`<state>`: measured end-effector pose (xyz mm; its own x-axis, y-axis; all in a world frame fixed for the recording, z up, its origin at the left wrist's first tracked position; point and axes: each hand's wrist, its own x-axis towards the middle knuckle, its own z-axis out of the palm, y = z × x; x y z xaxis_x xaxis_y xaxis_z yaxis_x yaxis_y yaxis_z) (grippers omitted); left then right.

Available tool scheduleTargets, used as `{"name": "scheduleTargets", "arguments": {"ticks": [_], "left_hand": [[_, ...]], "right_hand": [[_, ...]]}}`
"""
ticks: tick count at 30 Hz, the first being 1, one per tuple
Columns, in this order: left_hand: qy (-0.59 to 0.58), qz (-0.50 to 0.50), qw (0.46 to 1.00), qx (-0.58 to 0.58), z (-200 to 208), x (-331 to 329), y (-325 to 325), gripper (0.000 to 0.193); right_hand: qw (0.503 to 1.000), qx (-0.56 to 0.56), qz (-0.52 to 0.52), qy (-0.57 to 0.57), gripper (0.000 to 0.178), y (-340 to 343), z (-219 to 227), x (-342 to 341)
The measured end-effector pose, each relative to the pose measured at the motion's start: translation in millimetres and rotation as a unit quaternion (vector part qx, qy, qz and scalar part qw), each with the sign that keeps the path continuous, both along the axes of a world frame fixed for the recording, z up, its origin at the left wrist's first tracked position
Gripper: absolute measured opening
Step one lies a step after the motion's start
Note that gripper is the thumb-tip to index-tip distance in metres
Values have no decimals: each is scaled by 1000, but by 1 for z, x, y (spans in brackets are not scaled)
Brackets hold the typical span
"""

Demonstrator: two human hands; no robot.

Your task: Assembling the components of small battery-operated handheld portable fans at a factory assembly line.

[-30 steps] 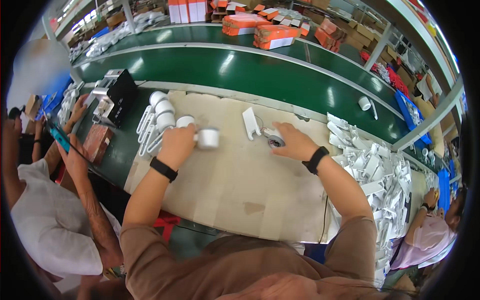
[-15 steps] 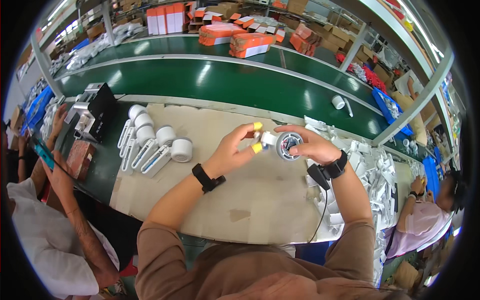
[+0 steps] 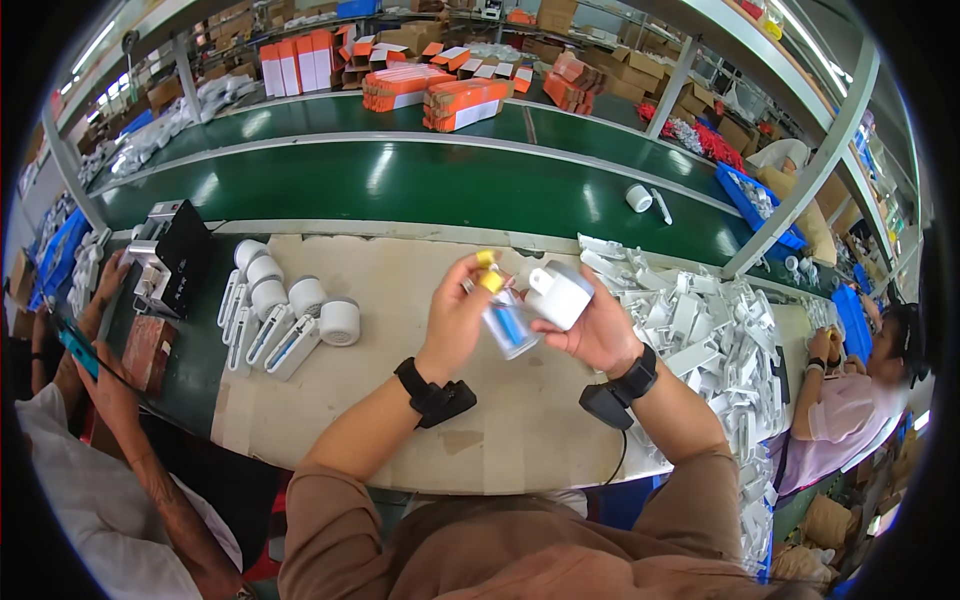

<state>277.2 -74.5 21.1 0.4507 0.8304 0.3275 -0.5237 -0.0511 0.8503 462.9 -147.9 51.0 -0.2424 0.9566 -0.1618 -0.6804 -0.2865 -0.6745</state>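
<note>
My left hand, with yellow finger covers on two fingertips, is closed on a whitish, see-through handle piece with a blue strip inside. The piece looks smeared by motion. Beside it, my right hand grips a white, round, cup-shaped housing with a small loop tab. Both parts are held above the tan mat. Whether the two are joined, I cannot make out. To the left, several white round heads with long slotted handles lie in a cluster, some showing blue inside.
Many white plastic parts are heaped on the right. A black-and-silver machine and a brick are at left. Beyond runs a green conveyor with a white head and handle on it. Co-workers sit on both sides.
The round housing has turned from showing its dark inner parts to showing its white outside. The handle piece with the blue strip now shows between my hands. The whole view has shifted slightly.
</note>
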Motion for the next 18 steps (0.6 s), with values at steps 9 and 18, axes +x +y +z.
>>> {"name": "scheduleTargets", "arguments": {"ticks": [9,18], "left_hand": [[-18,-141,937,-320,-6,-14,23,33],[-5,-259,942,-215,5,-25,35,25]], "right_hand": [[999,-8,-36,-17,66,3,-18,-17],[918,120,-50,-376,68,8,-3,20]]}}
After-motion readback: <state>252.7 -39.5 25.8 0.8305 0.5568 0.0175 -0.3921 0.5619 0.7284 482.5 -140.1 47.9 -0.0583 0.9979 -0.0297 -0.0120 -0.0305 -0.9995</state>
